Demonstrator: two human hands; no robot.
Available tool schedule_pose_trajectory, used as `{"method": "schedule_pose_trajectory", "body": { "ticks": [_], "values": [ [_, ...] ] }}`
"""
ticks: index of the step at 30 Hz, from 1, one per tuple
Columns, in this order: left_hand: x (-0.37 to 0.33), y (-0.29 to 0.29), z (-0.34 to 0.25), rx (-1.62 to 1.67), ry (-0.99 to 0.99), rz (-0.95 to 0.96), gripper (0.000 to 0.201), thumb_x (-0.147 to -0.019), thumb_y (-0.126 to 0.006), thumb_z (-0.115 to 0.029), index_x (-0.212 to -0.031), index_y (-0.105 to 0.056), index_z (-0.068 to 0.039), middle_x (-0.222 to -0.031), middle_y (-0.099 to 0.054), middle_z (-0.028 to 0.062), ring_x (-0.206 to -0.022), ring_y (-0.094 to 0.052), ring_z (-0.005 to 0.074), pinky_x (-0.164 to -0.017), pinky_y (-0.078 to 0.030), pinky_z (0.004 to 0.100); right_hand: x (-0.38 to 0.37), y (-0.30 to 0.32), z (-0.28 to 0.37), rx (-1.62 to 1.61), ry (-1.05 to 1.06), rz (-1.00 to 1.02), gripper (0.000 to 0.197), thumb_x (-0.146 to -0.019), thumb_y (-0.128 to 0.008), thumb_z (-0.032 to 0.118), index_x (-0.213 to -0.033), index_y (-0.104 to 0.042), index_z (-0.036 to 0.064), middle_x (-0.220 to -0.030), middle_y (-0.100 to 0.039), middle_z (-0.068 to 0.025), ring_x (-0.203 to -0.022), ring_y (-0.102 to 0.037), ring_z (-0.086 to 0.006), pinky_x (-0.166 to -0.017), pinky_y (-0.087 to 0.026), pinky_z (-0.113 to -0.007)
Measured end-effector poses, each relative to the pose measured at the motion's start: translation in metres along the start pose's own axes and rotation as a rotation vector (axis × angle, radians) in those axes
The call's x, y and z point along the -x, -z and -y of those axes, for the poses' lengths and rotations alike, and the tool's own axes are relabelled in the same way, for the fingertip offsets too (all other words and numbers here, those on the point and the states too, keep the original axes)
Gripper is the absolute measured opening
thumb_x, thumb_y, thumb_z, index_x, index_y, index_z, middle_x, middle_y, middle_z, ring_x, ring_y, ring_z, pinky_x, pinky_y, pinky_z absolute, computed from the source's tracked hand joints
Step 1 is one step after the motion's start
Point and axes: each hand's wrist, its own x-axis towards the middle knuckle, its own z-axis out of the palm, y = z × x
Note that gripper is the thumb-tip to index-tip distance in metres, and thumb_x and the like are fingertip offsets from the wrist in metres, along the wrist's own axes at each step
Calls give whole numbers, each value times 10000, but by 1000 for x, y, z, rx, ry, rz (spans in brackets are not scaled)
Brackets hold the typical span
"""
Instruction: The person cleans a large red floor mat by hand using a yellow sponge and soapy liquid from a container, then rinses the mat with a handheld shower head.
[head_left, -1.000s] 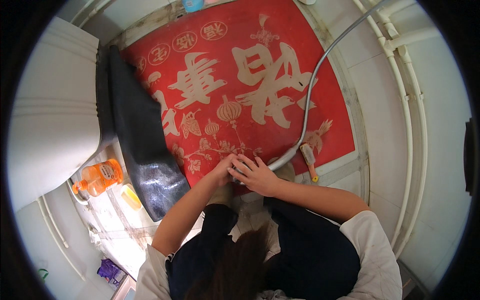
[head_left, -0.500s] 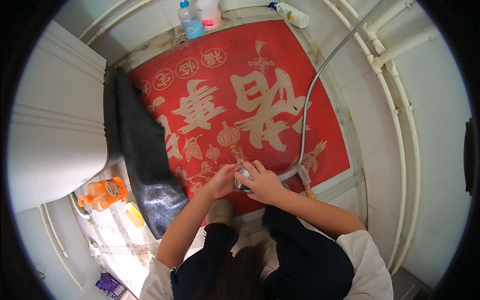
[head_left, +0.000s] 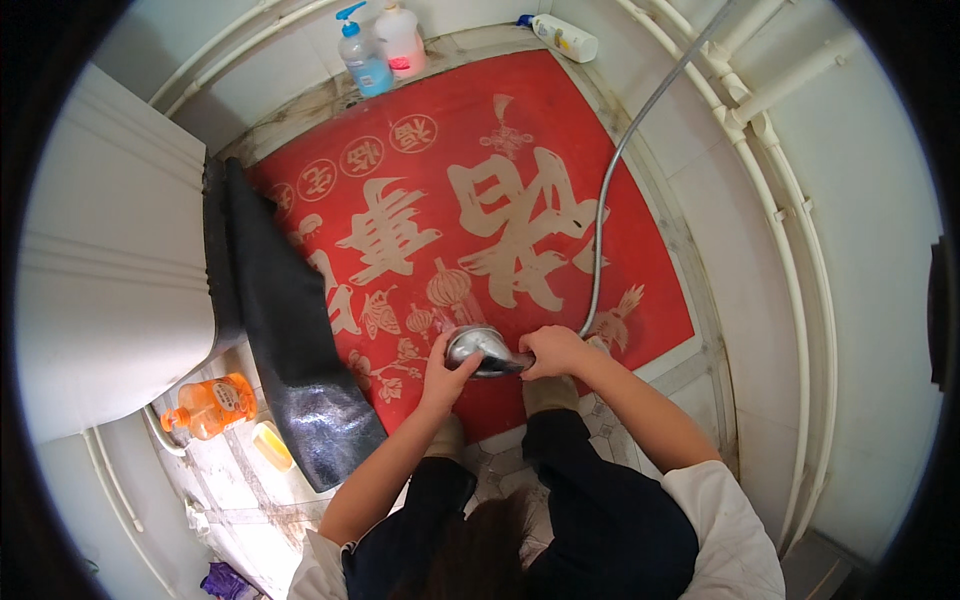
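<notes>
A silver shower head (head_left: 475,345) is between my hands, low over the front part of a red floor mat (head_left: 655,300) with pale lettering and lanterns. My left hand (head_left: 443,378) is closed around the side of its round head. At its narrow end, my right hand (head_left: 552,352) grips the handle. From there a grey hose (head_left: 600,215) runs up along the right side of the mat. Faint streaks like water show just beyond the head. My right forearm mostly hides a small object with a pale handle beside the hose.
Left of the mat lies a folded black rubbery sheet (head_left: 285,300) beside a white cabinet-like unit (head_left: 125,250). An orange pump bottle (head_left: 210,405) and a yellow bar (head_left: 272,446) are on the tiles. Blue (head_left: 365,62) and pink (head_left: 400,40) bottles stand behind; a white bottle (head_left: 565,38) lies nearby. Pipes (head_left: 775,215) line the right wall.
My right hand has shifted from the top of the shower head to its handle, at the right. The head is now more exposed, with my left hand still at its side.
</notes>
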Motion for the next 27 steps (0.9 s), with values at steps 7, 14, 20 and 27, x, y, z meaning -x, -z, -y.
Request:
{"method": "schedule_pose_trajectory", "body": {
  "ticks": [7, 14, 20, 27],
  "values": [
    [6, -15, 1, 361, 469, -493, 605, -689, -720, -233, -1151, -367, -70, -1004, -466, 93, -861, -514, 188, -679, -451, 307, 1, -79, 50, 260, 160, -589, 82, -693, -518, 127, -731, -475, 68, -619, -550, -90, -581, -573, -231, -536, -448, -343],
    [30, -8, -2, 376, 609, -602, 629, -647, -741, -207, -1127, -359, -70, -979, -471, 87, -830, -511, 171, -661, -456, 295, 2, -98, 67, 373, 283, -632, 118, -682, -528, 134, -755, -458, 72, -622, -527, -57, -584, -548, -194, -562, -421, -294],
    [34, -2, 4, 250, 339, -554, 664, -604, -762, -199, -1121, -365, -72, -941, -500, 92, -827, -518, 186, -685, -451, 291, 5, -80, 78, 264, 260, -497, 150, -710, -537, 148, -805, -473, 51, -679, -555, -88, -638, -569, -218, -585, -435, -324],
    [-20, 21, -60, -382, 115, -391, 638, -564, -745, -335, -1069, -440, -93, -981, -515, 132, -905, -526, 263, -789, -429, 345, -2, 32, 79, -1067, -21, 188, 418, -808, -441, 416, -1014, -517, 60, -883, -561, -66, -807, -516, -190, -698, -416, -305]
  ]
}}
